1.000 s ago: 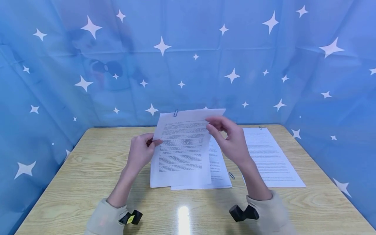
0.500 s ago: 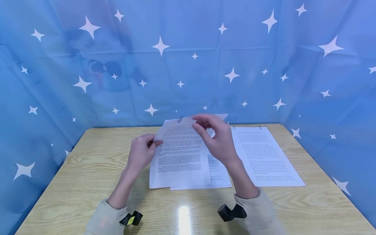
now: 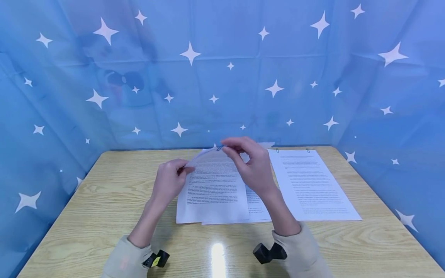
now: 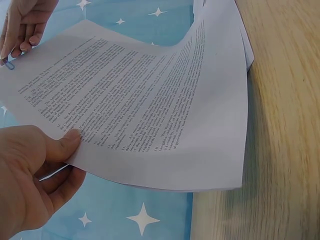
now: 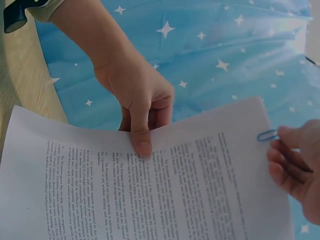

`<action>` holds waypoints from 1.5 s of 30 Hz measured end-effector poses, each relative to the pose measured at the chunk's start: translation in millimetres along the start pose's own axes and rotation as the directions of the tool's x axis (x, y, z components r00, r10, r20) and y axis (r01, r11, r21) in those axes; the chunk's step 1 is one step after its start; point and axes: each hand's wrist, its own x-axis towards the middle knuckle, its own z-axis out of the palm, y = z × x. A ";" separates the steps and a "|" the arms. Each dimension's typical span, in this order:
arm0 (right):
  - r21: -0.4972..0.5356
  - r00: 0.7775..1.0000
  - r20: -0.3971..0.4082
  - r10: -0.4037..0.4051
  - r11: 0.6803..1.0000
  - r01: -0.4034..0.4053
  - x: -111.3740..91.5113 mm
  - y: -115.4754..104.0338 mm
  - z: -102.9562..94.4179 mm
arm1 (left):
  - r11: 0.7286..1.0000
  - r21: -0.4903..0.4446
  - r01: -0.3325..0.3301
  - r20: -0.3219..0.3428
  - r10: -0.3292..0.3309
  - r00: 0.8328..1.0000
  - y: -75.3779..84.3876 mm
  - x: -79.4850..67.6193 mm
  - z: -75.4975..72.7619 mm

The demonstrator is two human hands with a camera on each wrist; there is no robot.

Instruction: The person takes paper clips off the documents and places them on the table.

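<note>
My left hand (image 3: 169, 178) pinches the left edge of a printed paper stack (image 3: 215, 193), thumb on the printed face and fingers behind. The stack's top is raised and bowed, while its lower end lies low over the table. A blue paper clip (image 5: 266, 135) sits on the top edge, and the thumb and fingertips of my right hand (image 3: 254, 168) pinch its outer end. The left wrist view also has the clip (image 4: 9, 64) at the far edge of the sheets, by the right fingers. More printed paper (image 3: 256, 206) shows beneath the held stack.
On the right of the wooden table (image 3: 87, 200) lie printed sheets (image 3: 313, 181) with a paper clip (image 3: 277, 150) and a second clip (image 3: 308, 151) at their top edge. A blue star-patterned curtain (image 3: 222, 81) surrounds the table's back and sides.
My right hand has moved left from the stack's right side to the clip and now pinches it. The stack's top has bent lower and toward the right; the left hand has barely moved.
</note>
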 end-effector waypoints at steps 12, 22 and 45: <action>-0.024 0.999 -0.026 -0.020 1.000 0.020 -0.2 0.7 0.5 | 0.999 0.011 -0.047 0.006 0.047 0.999 3.3 0.1 -1.1; -0.037 0.997 -0.067 -0.023 0.999 0.021 -1.2 2.0 3.6 | 0.999 -0.003 -0.038 0.004 0.038 0.999 1.3 -0.1 -0.2; -0.021 0.993 -0.105 0.053 0.998 -0.055 -4.1 -3.0 -9.4 | 0.990 -0.107 0.092 0.011 -0.091 0.996 -1.9 0.9 -4.8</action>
